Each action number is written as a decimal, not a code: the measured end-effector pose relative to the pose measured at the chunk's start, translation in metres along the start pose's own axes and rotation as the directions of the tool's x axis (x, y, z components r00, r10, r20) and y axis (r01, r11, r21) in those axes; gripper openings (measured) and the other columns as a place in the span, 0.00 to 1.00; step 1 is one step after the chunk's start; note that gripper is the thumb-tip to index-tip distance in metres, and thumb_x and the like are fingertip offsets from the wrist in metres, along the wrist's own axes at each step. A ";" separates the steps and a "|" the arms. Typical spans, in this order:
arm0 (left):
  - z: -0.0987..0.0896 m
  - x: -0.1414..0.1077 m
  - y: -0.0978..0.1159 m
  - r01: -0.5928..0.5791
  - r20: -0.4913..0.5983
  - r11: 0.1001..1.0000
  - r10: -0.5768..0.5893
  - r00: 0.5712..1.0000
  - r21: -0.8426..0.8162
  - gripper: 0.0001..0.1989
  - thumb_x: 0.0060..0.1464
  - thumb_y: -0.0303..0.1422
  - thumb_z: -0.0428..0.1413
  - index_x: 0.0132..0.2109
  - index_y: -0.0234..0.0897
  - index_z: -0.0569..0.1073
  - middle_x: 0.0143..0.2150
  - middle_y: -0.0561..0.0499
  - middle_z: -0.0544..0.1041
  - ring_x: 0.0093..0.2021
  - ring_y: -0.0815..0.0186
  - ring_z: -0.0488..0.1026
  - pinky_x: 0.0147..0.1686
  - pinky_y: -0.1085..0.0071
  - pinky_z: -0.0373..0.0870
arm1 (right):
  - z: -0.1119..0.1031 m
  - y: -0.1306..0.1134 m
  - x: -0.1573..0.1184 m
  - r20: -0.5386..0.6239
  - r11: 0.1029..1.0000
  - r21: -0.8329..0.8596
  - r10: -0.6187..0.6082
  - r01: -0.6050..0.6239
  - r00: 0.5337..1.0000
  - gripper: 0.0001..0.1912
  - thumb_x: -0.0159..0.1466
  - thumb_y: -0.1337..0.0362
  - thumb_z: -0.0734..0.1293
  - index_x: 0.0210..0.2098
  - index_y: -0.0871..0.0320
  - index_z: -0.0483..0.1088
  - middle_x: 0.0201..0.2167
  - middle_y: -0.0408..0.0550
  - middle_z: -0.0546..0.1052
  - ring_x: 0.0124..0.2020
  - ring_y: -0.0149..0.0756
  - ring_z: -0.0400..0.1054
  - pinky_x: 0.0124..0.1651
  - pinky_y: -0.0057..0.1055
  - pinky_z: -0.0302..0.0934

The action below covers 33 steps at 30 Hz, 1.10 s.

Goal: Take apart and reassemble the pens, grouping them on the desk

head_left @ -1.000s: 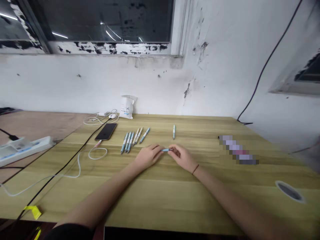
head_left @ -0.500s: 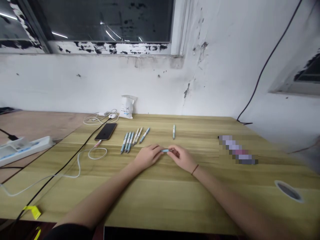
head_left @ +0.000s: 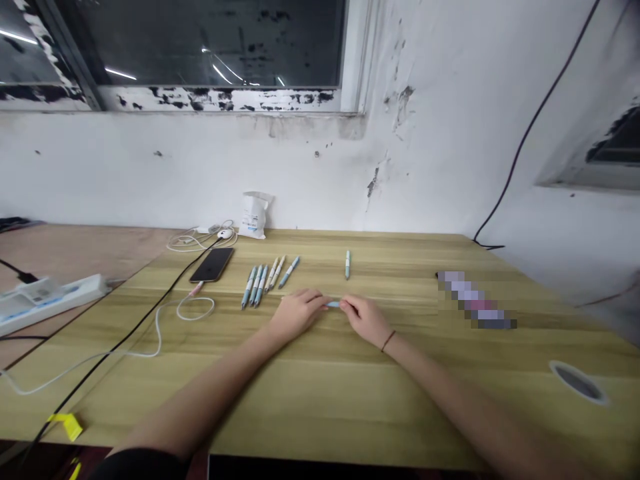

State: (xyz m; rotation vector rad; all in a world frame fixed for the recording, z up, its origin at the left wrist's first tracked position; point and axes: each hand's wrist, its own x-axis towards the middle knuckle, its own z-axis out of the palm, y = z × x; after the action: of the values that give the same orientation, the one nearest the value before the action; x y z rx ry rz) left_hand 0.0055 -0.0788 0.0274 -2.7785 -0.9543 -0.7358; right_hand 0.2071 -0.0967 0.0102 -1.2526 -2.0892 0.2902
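Note:
A short light-blue pen lies almost level between my hands at the middle of the wooden desk, and most of its length is hidden by my fingers. My left hand and my right hand meet at it, their fingertips pinching its two ends. Beyond my left hand, several blue and cream pens lie side by side, slanting across the desktop. A lone teal pen lies farther ahead, apart from my hands.
A black smartphone lies on the light-wood desk, with a white cable and a black cable to its left. A power strip sits at far left. A pixelated patch and a cable grommet are at right.
My right hand has shifted slightly toward me. The light-blue pen sits a little lower between my fingertips, and more of it shows on the left of my right hand.

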 end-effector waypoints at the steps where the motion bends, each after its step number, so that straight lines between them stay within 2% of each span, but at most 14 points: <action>1: 0.000 0.000 -0.001 0.005 0.003 1.000 -0.005 1.000 -0.011 0.15 0.62 0.37 0.43 0.50 0.41 0.70 0.43 0.48 0.74 0.43 0.65 0.70 0.44 0.68 0.66 | 0.000 0.000 0.000 -0.012 1.000 0.000 0.007 -0.007 1.000 0.16 0.66 0.62 0.54 0.24 0.57 0.64 0.22 0.43 0.69 0.25 0.32 0.61 0.30 0.26 0.52; 4: 0.000 0.000 -0.005 0.063 0.036 0.998 -0.062 0.997 -0.030 0.16 0.63 0.39 0.42 0.50 0.40 0.69 0.42 0.48 0.74 0.43 0.64 0.71 0.44 0.69 0.66 | -0.001 0.002 0.000 -0.065 0.999 -0.022 0.025 -0.026 0.998 0.14 0.66 0.62 0.55 0.27 0.57 0.65 0.24 0.45 0.70 0.27 0.33 0.63 0.31 0.26 0.53; 7: -0.001 -0.001 -0.011 0.125 0.061 0.992 -0.123 0.991 -0.030 0.17 0.63 0.38 0.40 0.46 0.39 0.70 0.37 0.49 0.75 0.39 0.65 0.71 0.41 0.69 0.65 | -0.003 0.007 0.000 -0.099 0.999 -0.048 0.020 -0.025 0.995 0.13 0.65 0.62 0.55 0.29 0.57 0.66 0.26 0.46 0.72 0.29 0.34 0.64 0.33 0.27 0.53; 11: -0.002 -0.001 -0.016 0.125 0.045 0.992 -0.125 0.991 -0.011 0.17 0.63 0.39 0.40 0.40 0.37 0.72 0.35 0.48 0.74 0.38 0.64 0.70 0.41 0.68 0.64 | -0.002 0.011 0.001 -0.091 0.999 -0.052 0.005 -0.010 0.996 0.15 0.65 0.62 0.54 0.27 0.57 0.66 0.25 0.46 0.71 0.28 0.34 0.63 0.32 0.28 0.53; 13: -0.001 -0.001 -0.016 0.123 0.026 0.992 -0.123 0.992 -0.023 0.17 0.62 0.40 0.42 0.41 0.38 0.72 0.37 0.48 0.74 0.41 0.63 0.70 0.44 0.66 0.64 | -0.004 0.014 0.003 -0.094 0.999 -0.044 0.005 -0.009 0.996 0.16 0.65 0.60 0.53 0.26 0.57 0.66 0.24 0.45 0.71 0.26 0.34 0.62 0.30 0.27 0.52; 15: 0.001 -0.001 -0.016 0.127 -0.003 0.990 -0.127 0.992 -0.066 0.17 0.60 0.43 0.46 0.49 0.39 0.69 0.46 0.47 0.72 0.48 0.62 0.67 0.49 0.64 0.62 | -0.012 0.021 0.006 -0.144 0.998 -0.040 0.036 -0.042 0.989 0.17 0.65 0.59 0.53 0.26 0.57 0.67 0.22 0.45 0.70 0.24 0.33 0.61 0.28 0.27 0.52; 17: 0.004 -0.001 -0.016 0.155 -0.035 0.981 -0.160 0.987 -0.115 0.25 0.58 0.44 0.48 0.59 0.40 0.58 0.56 0.45 0.65 0.56 0.61 0.61 0.54 0.63 0.59 | -0.023 0.033 0.010 -0.249 0.990 -0.035 0.125 -0.138 0.960 0.18 0.64 0.57 0.54 0.28 0.58 0.68 0.20 0.45 0.69 0.22 0.33 0.60 0.26 0.27 0.50; 19: 0.009 0.000 -0.018 0.212 -0.030 0.967 -0.218 0.975 -0.143 0.31 0.59 0.44 0.47 0.64 0.39 0.48 0.61 0.43 0.58 0.60 0.61 0.56 0.57 0.62 0.56 | -0.037 0.050 0.014 -0.370 0.960 -0.037 0.247 -0.279 0.896 0.20 0.64 0.54 0.54 0.29 0.59 0.69 0.19 0.45 0.69 0.21 0.33 0.59 0.25 0.27 0.49; 20: 0.012 0.000 -0.019 0.237 -0.011 0.961 -0.241 0.970 -0.145 0.31 0.59 0.44 0.46 0.64 0.38 0.47 0.62 0.42 0.57 0.61 0.61 0.56 0.57 0.62 0.56 | -0.043 0.060 0.016 -0.427 0.936 -0.037 0.302 -0.350 0.852 0.20 0.63 0.53 0.54 0.29 0.60 0.69 0.19 0.46 0.69 0.22 0.34 0.60 0.26 0.28 0.50; 22: 0.019 0.003 -0.022 0.252 0.041 0.959 -0.249 0.968 -0.126 0.29 0.59 0.45 0.45 0.63 0.39 0.51 0.61 0.43 0.59 0.59 0.60 0.58 0.56 0.60 0.57 | -0.051 0.078 0.018 -0.473 0.871 -0.065 0.403 -0.487 0.784 0.20 0.63 0.54 0.54 0.30 0.61 0.70 0.22 0.49 0.72 0.24 0.36 0.62 0.27 0.28 0.50; 24: 0.026 0.010 -0.025 0.223 0.075 0.970 -0.216 0.974 -0.099 0.25 0.60 0.44 0.44 0.61 0.41 0.58 0.59 0.44 0.62 0.57 0.59 0.61 0.56 0.59 0.58 | -0.053 0.092 0.019 -0.440 0.806 -0.134 0.472 -0.576 0.764 0.20 0.64 0.56 0.54 0.30 0.61 0.71 0.25 0.51 0.73 0.25 0.37 0.64 0.27 0.28 0.49; 27: 0.040 0.032 -0.028 0.163 0.089 0.983 -0.156 0.984 -0.080 0.20 0.60 0.43 0.44 0.55 0.41 0.65 0.57 0.45 0.65 0.57 0.60 0.62 0.56 0.59 0.58 | -0.046 0.101 0.019 -0.340 0.740 -0.263 0.530 -0.620 0.777 0.19 0.65 0.58 0.53 0.34 0.61 0.71 0.28 0.53 0.75 0.26 0.37 0.65 0.26 0.29 0.47; 29: 0.051 0.052 -0.027 0.142 0.088 0.985 -0.134 0.987 -0.093 0.19 0.60 0.42 0.44 0.54 0.41 0.67 0.56 0.46 0.66 0.56 0.60 0.63 0.56 0.60 0.58 | -0.040 0.098 0.020 -0.277 0.713 -0.358 0.536 -0.603 0.798 0.20 0.66 0.58 0.52 0.36 0.60 0.71 0.28 0.54 0.75 0.26 0.38 0.67 0.26 0.29 0.47; 33: 0.071 0.089 -0.022 0.172 0.049 0.980 -0.167 0.985 -0.101 0.20 0.60 0.42 0.44 0.56 0.41 0.64 0.59 0.46 0.63 0.57 0.59 0.62 0.55 0.61 0.59 | -0.033 0.086 0.020 -0.189 0.696 -0.495 0.498 -0.520 0.846 0.19 0.67 0.57 0.51 0.37 0.59 0.69 0.28 0.55 0.75 0.27 0.40 0.69 0.26 0.30 0.48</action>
State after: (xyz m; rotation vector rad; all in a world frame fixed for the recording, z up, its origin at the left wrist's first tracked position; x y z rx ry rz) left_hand 0.0817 0.0057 0.0068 -2.8371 -1.2065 -0.7769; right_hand 0.2819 -0.0406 0.0004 -2.1648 -1.7929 -0.0981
